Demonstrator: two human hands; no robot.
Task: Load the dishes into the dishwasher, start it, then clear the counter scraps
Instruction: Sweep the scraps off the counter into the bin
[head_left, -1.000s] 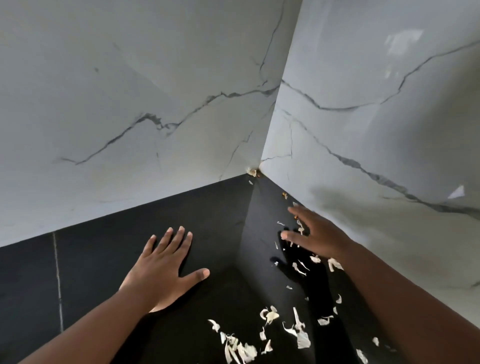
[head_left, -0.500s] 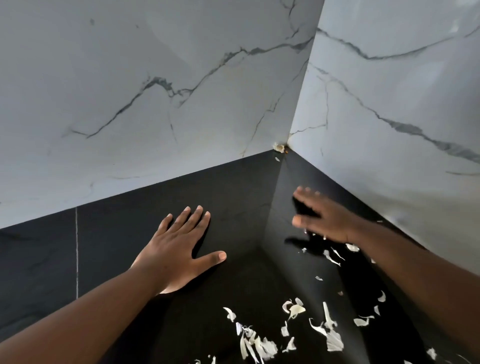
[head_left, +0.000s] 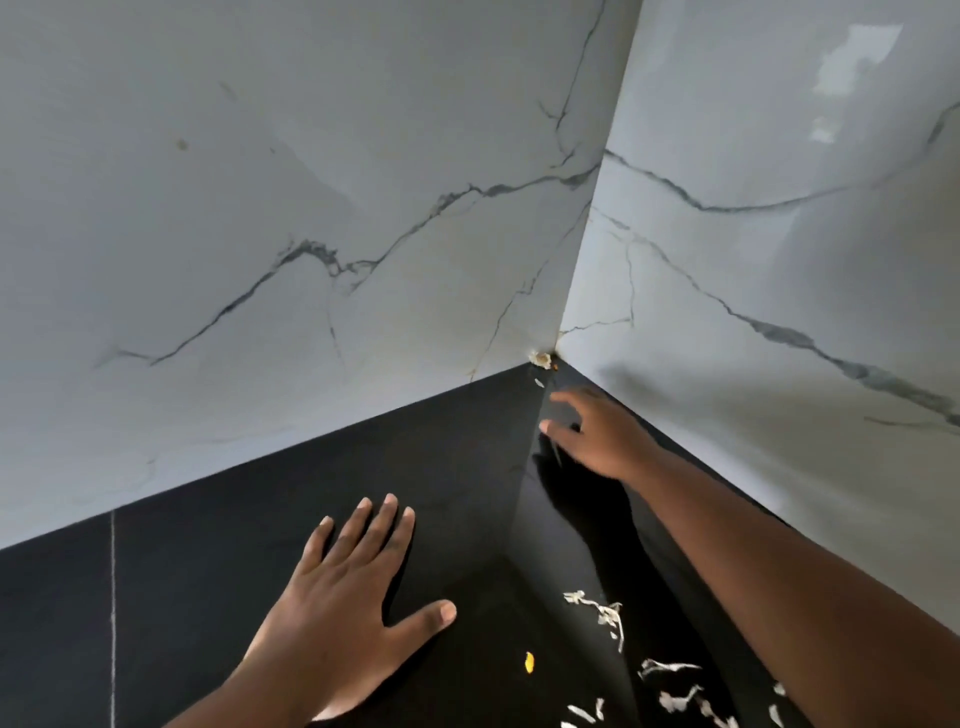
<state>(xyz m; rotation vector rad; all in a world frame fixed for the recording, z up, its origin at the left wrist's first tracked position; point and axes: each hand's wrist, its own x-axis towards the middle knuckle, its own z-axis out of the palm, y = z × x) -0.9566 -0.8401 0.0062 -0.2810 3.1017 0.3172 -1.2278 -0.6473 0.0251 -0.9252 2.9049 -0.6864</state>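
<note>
Pale papery scraps (head_left: 602, 613) lie scattered on the black counter (head_left: 260, 530) at the lower right, with one small yellow bit (head_left: 529, 662) among them. A small clump of scraps (head_left: 540, 358) sits in the far corner where the two walls meet. My right hand (head_left: 597, 436) reaches out low over the counter just short of that corner, fingers spread and holding nothing. My left hand (head_left: 348, 597) rests flat on the counter, palm down, fingers apart.
White marble-look walls (head_left: 311, 208) with grey veins close in the counter at the back and on the right (head_left: 779, 312). A thin pale seam (head_left: 112, 613) runs across the counter at the left.
My right hand has moved farther out toward the corner, away from the scattered scraps. My left hand stays flat in place. The camera view has shifted.
</note>
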